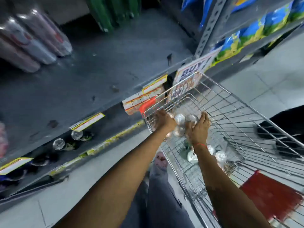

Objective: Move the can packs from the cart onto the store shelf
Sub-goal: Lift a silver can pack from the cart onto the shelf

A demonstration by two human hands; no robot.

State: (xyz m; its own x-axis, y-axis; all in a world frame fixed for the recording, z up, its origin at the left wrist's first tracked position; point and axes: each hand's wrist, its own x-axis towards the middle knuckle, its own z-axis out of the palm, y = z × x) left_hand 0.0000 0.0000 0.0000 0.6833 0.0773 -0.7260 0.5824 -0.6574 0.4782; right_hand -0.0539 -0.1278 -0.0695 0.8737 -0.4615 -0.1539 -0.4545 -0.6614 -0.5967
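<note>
A grey metal store shelf (92, 66) fills the left, its dusty deck mostly bare, with yellow price labels (89, 121) along the near edge. To the right, a silver wire cart (230, 116) stands on pale floor tiles (271, 86). Inside it, the left hand (163, 120) and right hand (198, 127) grasp a shrink-wrapped pack of silver-topped cans (181, 123) from either side; a second can pack (213, 155) lies nearer

A shop: stocked shelves (98, 66), price labels (89, 121), wire cart (230, 112).
</note>
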